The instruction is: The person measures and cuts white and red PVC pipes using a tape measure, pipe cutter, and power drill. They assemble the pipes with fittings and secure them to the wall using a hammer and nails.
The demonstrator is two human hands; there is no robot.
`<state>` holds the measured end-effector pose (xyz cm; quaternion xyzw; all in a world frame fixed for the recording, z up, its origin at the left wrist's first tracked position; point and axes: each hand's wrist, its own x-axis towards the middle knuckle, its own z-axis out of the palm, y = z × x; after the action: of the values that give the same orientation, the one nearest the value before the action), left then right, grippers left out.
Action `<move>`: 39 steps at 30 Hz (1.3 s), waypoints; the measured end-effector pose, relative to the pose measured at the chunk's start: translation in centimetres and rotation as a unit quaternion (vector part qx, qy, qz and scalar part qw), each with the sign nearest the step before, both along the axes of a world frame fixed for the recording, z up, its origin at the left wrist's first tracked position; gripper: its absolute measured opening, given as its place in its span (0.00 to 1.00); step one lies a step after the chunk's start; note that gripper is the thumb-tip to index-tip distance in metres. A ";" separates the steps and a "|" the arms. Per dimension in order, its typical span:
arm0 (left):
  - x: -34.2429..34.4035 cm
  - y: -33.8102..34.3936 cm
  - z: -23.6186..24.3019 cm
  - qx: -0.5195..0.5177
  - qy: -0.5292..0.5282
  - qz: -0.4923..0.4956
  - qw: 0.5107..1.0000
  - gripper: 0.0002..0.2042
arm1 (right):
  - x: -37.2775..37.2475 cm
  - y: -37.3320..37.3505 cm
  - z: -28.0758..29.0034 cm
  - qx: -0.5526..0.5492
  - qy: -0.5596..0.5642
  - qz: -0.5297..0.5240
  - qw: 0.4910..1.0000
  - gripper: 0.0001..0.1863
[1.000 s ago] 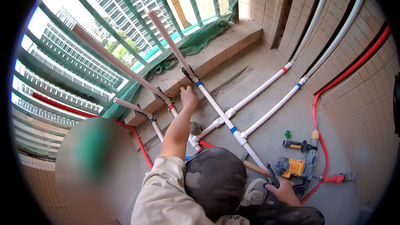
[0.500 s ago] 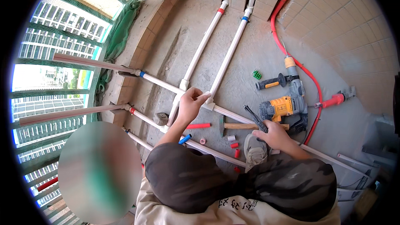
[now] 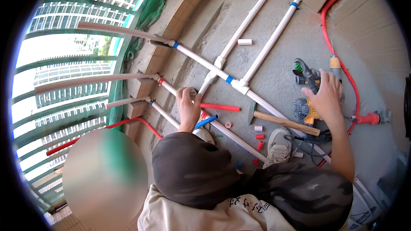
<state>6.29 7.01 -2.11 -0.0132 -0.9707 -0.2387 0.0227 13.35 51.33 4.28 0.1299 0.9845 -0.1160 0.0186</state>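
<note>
My left hand (image 3: 188, 107) hovers over the pipework with thumb and fingers apart, next to a grey stone (image 3: 193, 92) that it partly covers. Near it lie a red tube (image 3: 220, 107) and a short blue tube (image 3: 206, 122). On the right, my right hand (image 3: 327, 94) has its fingers spread just behind a black-handled hand tool (image 3: 307, 73), whose exact kind I cannot make out. Beneath that tool is a yellow and grey rotary hammer drill (image 3: 312, 112), partly hidden by my hand. White pipes meet at a tee (image 3: 239, 86) beside a blue band (image 3: 230, 79).
A hammer (image 3: 284, 122) lies across a long white pipe. Short red and white pieces (image 3: 259, 137) are scattered before my shoe (image 3: 278, 145). One white piece (image 3: 245, 42) lies between two pipes. A red hose (image 3: 327, 32) curves along the right; slatted railing (image 3: 72, 62) stands left.
My right hand has moved up and right with the black tool, its fingers now spread. My left hand has left the pipe joint and come nearer. A white piece now lies between the pipes.
</note>
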 end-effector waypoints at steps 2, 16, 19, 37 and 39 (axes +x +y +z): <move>2.9 -3.1 -0.6 -0.031 -0.023 0.046 0.998 0.20 | -1.9 -0.3 -1.6 0.018 -0.023 0.005 1.000 0.42; 1.5 -5.4 -1.8 0.041 -0.144 0.171 0.974 0.40 | -4.0 -8.5 -4.7 -0.102 -0.036 0.200 0.974 0.41; -2.4 -4.1 -1.9 0.057 -0.227 0.148 0.961 0.34 | -3.1 -9.9 -3.3 -0.231 -0.066 0.221 0.945 0.35; 2.2 -1.3 13.5 0.523 -0.169 -0.115 0.827 0.29 | -9.3 -22.7 14.0 -0.364 -0.131 0.388 0.837 0.21; 2.9 -1.9 14.2 0.389 -0.038 -0.072 0.918 0.28 | -10.5 -24.7 15.4 -0.463 -0.236 0.308 0.797 0.21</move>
<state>9.21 5.09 12.06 -0.0637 -0.7977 -0.5991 -0.0279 2.89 26.67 19.65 -0.1813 0.7667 -0.5118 0.3427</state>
